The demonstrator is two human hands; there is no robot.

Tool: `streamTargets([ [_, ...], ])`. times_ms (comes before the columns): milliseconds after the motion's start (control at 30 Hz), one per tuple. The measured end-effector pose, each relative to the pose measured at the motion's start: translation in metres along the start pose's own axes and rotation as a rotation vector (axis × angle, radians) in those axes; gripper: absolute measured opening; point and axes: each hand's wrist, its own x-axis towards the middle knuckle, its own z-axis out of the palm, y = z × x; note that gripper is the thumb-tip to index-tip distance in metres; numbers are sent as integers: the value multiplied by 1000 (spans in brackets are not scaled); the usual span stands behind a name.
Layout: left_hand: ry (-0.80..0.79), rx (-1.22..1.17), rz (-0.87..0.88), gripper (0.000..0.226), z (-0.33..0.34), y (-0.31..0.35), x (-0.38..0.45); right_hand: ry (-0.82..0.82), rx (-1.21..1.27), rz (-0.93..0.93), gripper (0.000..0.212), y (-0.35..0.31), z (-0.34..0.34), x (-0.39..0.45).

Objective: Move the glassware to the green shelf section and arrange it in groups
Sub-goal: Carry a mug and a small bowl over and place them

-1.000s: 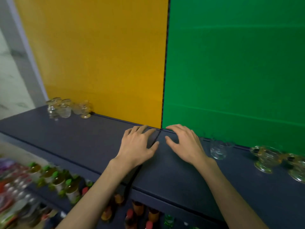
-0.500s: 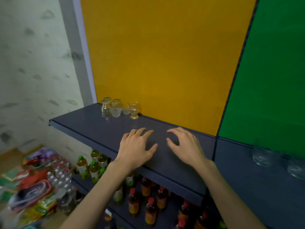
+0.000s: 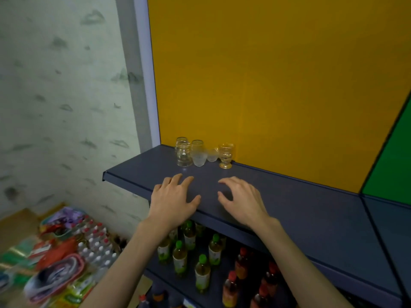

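Now turned left, away from the green section seen straight ahead a moment ago, and facing the yellow panel. Left hand and right hand resting near the shelf edge, fingers spread apart, holding nothing. Little group of glasses standing at the back by the yellow panel, just past the fingertips. Probably next to be picked up and carried right to the green part

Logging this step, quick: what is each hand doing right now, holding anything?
Left hand: open, holding nothing, fingers spread over the dark shelf.
Right hand: open, holding nothing, fingers loosely curled over the shelf, short of the glassware.
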Motion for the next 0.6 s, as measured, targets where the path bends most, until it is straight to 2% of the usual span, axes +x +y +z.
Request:
streamTargets([
  [267,-18,-24,-17,68,31,-66,63,0,19,70,41,-13,54,69],
  [600,-36,-13,73,62,52,-112,185,-36,-85,179,49,9,100,156],
])
